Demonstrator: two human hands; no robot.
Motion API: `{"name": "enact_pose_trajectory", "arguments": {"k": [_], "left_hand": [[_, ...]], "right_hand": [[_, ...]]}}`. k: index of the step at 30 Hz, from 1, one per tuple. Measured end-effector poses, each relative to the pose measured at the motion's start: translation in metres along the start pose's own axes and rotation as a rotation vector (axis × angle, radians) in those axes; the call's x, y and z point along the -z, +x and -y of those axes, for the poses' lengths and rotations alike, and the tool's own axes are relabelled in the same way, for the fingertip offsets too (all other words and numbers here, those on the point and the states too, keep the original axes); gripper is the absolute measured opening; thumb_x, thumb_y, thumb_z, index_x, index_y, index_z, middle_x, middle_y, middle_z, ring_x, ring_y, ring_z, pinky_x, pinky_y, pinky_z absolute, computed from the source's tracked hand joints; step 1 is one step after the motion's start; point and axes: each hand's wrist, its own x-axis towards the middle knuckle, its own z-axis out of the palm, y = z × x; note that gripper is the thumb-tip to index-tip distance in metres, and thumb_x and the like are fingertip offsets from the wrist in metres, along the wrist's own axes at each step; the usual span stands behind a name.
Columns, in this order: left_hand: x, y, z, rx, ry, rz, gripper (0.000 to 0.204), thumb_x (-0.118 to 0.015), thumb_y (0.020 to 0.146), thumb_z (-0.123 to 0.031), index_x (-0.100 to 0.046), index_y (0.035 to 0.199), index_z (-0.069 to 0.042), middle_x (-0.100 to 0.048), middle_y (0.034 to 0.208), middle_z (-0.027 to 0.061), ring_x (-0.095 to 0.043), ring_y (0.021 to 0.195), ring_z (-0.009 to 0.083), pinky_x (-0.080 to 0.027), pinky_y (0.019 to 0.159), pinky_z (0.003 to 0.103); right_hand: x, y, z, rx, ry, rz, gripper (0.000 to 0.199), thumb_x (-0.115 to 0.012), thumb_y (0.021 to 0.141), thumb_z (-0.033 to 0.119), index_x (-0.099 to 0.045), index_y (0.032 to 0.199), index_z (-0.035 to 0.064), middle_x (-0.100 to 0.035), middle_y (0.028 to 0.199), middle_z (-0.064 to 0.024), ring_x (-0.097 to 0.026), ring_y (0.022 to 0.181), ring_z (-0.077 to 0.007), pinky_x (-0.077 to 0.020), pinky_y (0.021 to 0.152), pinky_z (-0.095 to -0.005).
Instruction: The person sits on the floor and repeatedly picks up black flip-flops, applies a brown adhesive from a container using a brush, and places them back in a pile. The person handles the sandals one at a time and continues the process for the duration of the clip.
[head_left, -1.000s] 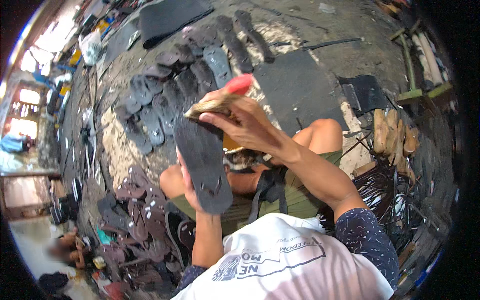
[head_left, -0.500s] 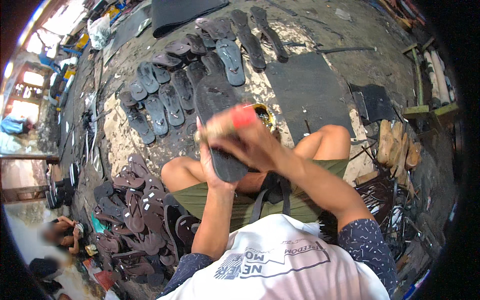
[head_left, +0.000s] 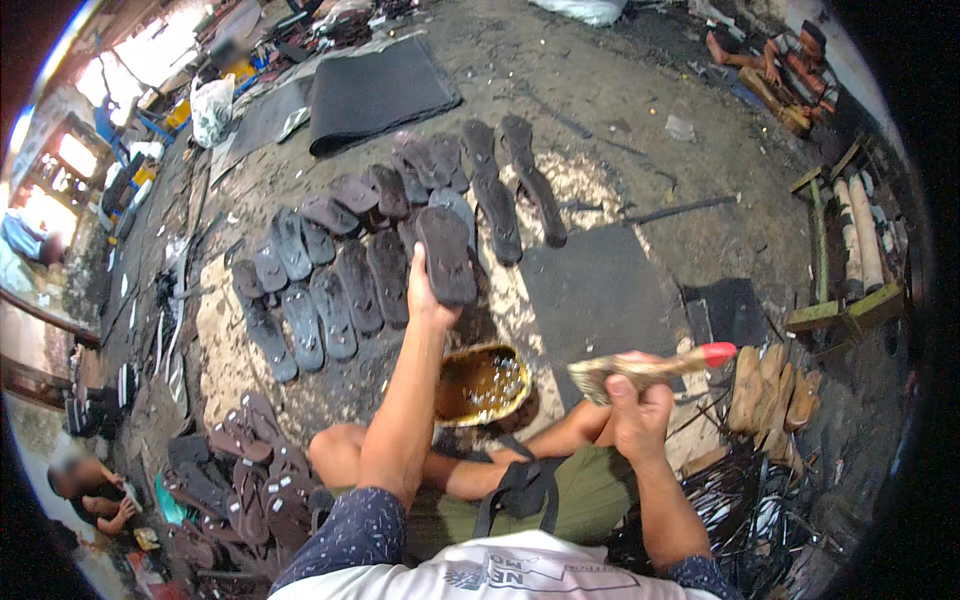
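Note:
My left hand [head_left: 430, 302] is stretched forward and grips the near end of a dark flip-flop [head_left: 446, 250], just over the rows laid on the floor. Its broad flat face is turned up. In my right hand [head_left: 642, 412], off to the right above my knee, a brush [head_left: 650, 370] lies sideways; its pale, coated bristles point left and its red handle tip points right. Between my arms, in front of my crossed legs, a tub [head_left: 527, 398] holds shiny amber-brown liquid. Two rows of grey and brown flip-flops [head_left: 335, 312] stretch across the floor beyond it.
A heap of brown flip-flops [head_left: 240, 480] lies at my left. Flat dark sheets [head_left: 600, 300] cover floor to the right, and a larger black sheet [head_left: 380, 92] lies farther off. Wooden foot shapes [head_left: 760, 395] and dark strips [head_left: 740, 500] are at right. Other people sit at far right and lower left.
The brush has come off the flip-flop and moved right with my right hand. My left hand has carried the flip-flop forward over the rows. The view has tilted up, showing the tub fully.

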Motion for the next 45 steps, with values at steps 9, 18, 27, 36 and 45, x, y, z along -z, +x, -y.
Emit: {"name": "enact_pose_trajectory", "arguments": {"k": [9, 18, 27, 36, 45], "left_hand": [[-0.003, 0.139, -0.012, -0.013, 0.438, -0.311, 0.050, -0.050, 0.103, -0.049, -0.054, 0.135, -0.010, -0.049, 0.143, 0.0149, -0.063, 0.114, 0.0288, -0.053, 0.095, 0.044], [0.058, -0.236, -0.164, -0.498, 1.185, -0.392, 0.036, -0.057, 0.102, -0.031, -0.071, 0.086, -0.002, -0.071, 0.079, 0.0072, -0.065, 0.077, 0.0155, -0.052, 0.074, 0.033], [0.218, -0.632, -0.333, -0.553, 1.630, -2.339, 0.060, -0.071, 0.084, -0.056, -0.055, 0.136, -0.029, -0.038, 0.153, 0.0126, -0.033, 0.142, 0.0395, -0.024, 0.113, 0.062], [0.211, -0.609, -0.394, 0.110, 1.864, -2.477, 0.037, -0.062, 0.091, -0.044, -0.078, 0.108, -0.015, -0.073, 0.110, 0.0162, -0.067, 0.110, 0.0389, -0.050, 0.092, 0.054], [0.114, -0.476, -0.228, -0.817, 1.676, -0.811, 0.025, -0.056, 0.095, -0.005, -0.060, 0.118, 0.001, -0.064, 0.116, 0.0092, -0.058, 0.113, 0.0212, -0.043, 0.104, 0.036]], "right_hand": [[0.041, 0.009, -0.008, -0.067, -0.234, -0.119, 0.034, -0.070, 0.095, 0.018, -0.057, 0.120, -0.0007, -0.061, 0.110, -0.0049, -0.055, 0.101, -0.0126, -0.0449, 0.092, -0.0294], [-0.028, 0.002, -0.041, -0.315, -0.526, -0.043, 0.054, -0.067, 0.098, 0.039, -0.056, 0.134, 0.0002, -0.061, 0.125, -0.0092, -0.055, 0.114, -0.0220, -0.0429, 0.101, -0.0367], [-0.064, 0.009, -0.074, -0.146, -0.329, 0.352, 0.050, -0.065, 0.101, 0.033, -0.057, 0.129, -0.0066, -0.060, 0.126, -0.0116, -0.054, 0.114, -0.0207, -0.0413, 0.104, -0.0355], [-0.059, 0.009, -0.040, -0.040, -0.443, 0.239, 0.039, -0.059, 0.104, 0.029, -0.063, 0.127, -0.0019, -0.065, 0.125, -0.0093, -0.058, 0.118, -0.0195, -0.0413, 0.107, -0.0346], [-0.103, 0.011, -0.120, 0.204, -1.135, 0.712, 0.033, -0.076, 0.091, 0.027, -0.072, 0.114, 0.0027, -0.074, 0.110, -0.0089, -0.068, 0.105, -0.0172, -0.0524, 0.090, -0.0337]]}}
